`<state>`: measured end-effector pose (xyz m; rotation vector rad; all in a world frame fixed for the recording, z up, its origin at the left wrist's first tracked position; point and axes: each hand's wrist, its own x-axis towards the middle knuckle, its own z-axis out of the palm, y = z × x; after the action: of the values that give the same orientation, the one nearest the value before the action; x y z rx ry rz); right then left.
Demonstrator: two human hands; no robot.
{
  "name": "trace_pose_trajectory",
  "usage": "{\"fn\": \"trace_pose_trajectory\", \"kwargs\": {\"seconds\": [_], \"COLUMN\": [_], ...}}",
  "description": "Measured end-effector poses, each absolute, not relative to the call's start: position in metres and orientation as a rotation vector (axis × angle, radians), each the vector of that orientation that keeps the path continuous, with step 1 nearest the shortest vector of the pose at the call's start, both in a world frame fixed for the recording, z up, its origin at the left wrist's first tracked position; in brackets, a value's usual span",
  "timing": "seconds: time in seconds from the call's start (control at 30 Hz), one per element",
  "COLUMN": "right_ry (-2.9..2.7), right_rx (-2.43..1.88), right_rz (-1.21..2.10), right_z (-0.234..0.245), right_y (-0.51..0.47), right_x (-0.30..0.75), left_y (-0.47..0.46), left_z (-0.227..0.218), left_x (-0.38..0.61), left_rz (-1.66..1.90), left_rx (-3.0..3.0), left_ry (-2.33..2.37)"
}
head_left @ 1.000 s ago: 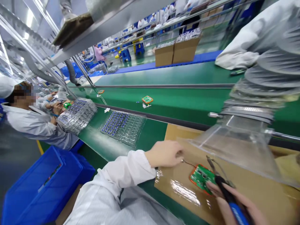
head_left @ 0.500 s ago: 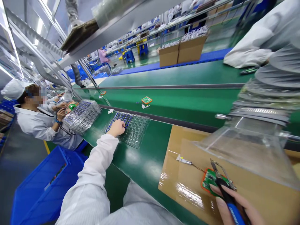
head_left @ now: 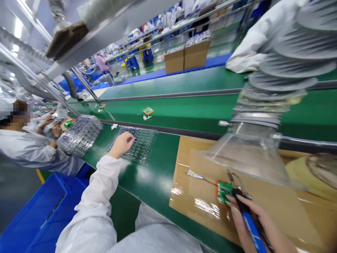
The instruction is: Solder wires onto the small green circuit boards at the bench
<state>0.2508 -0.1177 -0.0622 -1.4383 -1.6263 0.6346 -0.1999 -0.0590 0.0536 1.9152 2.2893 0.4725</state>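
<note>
My left hand is over a clear plastic blister tray, with thumb and fingers pinched together. Small dark blue parts fill some of the tray's pockets. One blue part shows at the fingertips, but I cannot tell whether it is in the pinch. In my right hand is a soldering iron with a blue and black handle, its metal tip pointing away from me. Beneath it a green circuit board with an orange edge lies on a brown mat. A wire joins the board to a small white-and-silver part.
A clear fume hood on a ribbed duct hangs over the mat. Stacked trays stand at left beside a co-worker. Another circuit board lies on the green belt. A blue bin sits below left.
The view has swung to the right, so most things appear further left. My left hand has lifted slightly from the tray pockets, still pinched. My right hand keeps the soldering iron over the board.
</note>
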Motion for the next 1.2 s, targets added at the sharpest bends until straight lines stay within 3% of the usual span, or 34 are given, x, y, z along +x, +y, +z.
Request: {"fn": "trace_pose_trajectory", "kwargs": {"seconds": [0.13, 0.2, 0.27, 0.43, 0.5, 0.97, 1.2], "right_ry": [-1.717, -1.727, -1.722, -1.431, -1.294, -1.089, -1.114], "right_rx": [-1.416, -1.38, -1.365, -1.258, -1.183, -1.154, -1.244], "right_rz": [0.574, 0.564, 0.542, 0.754, 0.834, 0.853, 0.833], "right_z": [-0.058, -0.054, -0.05, -0.044, -0.044, -0.034, -0.043], "right_y": [-0.118, -0.118, -0.118, -0.126, -0.128, -0.12, -0.121], "right_x": [0.259, 0.257, 0.253, 0.241, 0.237, 0.234, 0.235], "left_y": [-0.06, -0.059, -0.059, -0.066, -0.071, -0.075, -0.054], "left_z": [0.044, 0.04, 0.038, 0.032, 0.028, 0.029, 0.024], "left_x": [-0.11, -0.061, -0.019, 0.041, 0.054, 0.072, 0.065], "left_rz": [1.432, 1.571, 1.476, 0.739, 0.606, 0.658, 0.686], "left_rx": [1.423, 1.115, 0.982, 1.24, 1.341, 1.602, 2.029], "left_ry": [1.834, 1.55, 1.369, 1.156, 1.125, 1.217, 1.236]}}
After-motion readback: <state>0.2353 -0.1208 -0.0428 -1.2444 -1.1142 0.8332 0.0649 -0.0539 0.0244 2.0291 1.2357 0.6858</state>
